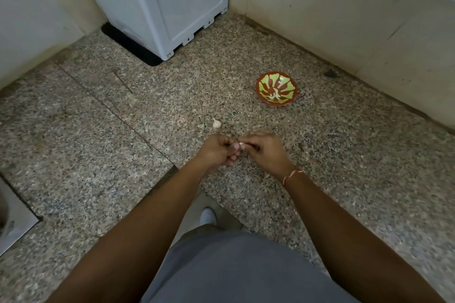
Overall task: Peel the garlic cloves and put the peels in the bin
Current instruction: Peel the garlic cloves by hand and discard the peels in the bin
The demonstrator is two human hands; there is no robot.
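Both forearms reach out over the counter point(320, 155); my left hand point(216, 150) and right hand point(264, 149) meet, fingers curled, pinching a garlic clove point(241, 144) between them. Another garlic piece point(216, 123) lies at twelve o'clock.

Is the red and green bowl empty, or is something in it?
Not empty: the bowl sits upright on the counter with a few pale pieces inside.

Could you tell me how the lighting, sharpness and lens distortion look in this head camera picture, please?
Head view: dim, even light, no glare, soft shadows only. Wide-angle bending curves the walls and the white appliance. The left hand and right hand are slightly soft, so the garlic clove in their grip is hard to make out; the bowl and the loose garlic read clearer.
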